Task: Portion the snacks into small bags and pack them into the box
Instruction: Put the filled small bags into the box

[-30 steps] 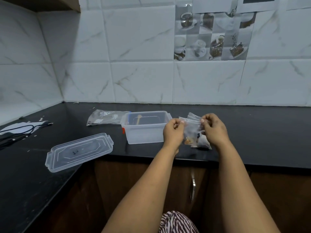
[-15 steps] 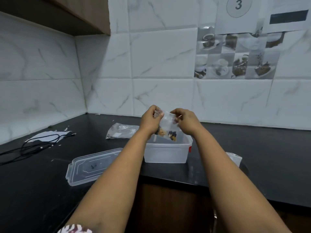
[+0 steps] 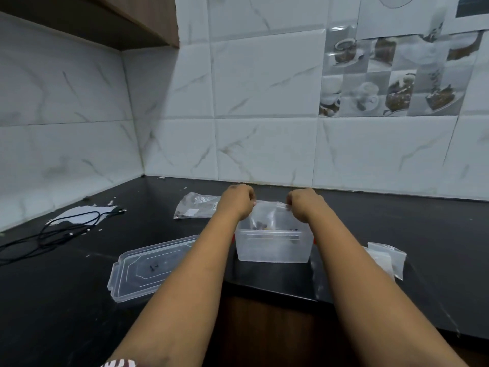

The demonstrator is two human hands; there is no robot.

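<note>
Dim, soft light; motion blur, wide-angle distortion.

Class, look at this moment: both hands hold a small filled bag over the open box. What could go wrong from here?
1. The small bag is pinched only at its top edge by the left hand and right hand; if unsealed, snacks might spill.
2. The box sits near the counter's front edge, so a downward push could possibly tip it.

Single head-worn view, facing forward and down, close over counter [image 3: 397,221]
</note>
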